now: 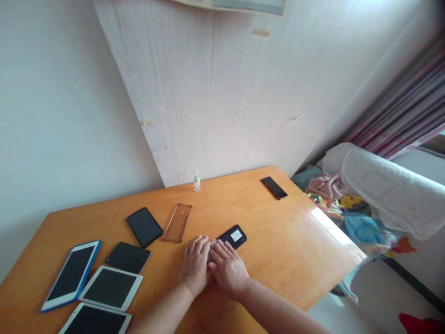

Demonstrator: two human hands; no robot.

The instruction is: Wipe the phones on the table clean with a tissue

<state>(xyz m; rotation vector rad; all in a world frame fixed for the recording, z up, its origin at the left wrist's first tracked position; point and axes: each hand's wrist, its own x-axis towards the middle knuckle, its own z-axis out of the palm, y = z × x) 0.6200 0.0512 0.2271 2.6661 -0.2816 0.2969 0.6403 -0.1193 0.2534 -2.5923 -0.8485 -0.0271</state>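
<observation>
A dark phone (224,239) with a white label lies aslant on the wooden table, its lower end covered by both hands. My left hand (195,262) is at that lower left end, fingers close together and pressed against it. Across the phone's lower part rests my right hand (227,268), fingers reaching over it and thumb towards the left hand. A small pale edge shows between the fingertips; what it belongs to is hidden. Just beyond my left hand is a clear brownish phone case (177,223).
A small dropper bottle (197,181) stands near the wall, and another black phone (274,188) lies at the far right. On the left are a black tablet (144,227), a dark device (128,257), a blue-edged tablet (71,275) and white tablets (134,292). Cloths (326,185) lie beyond the table.
</observation>
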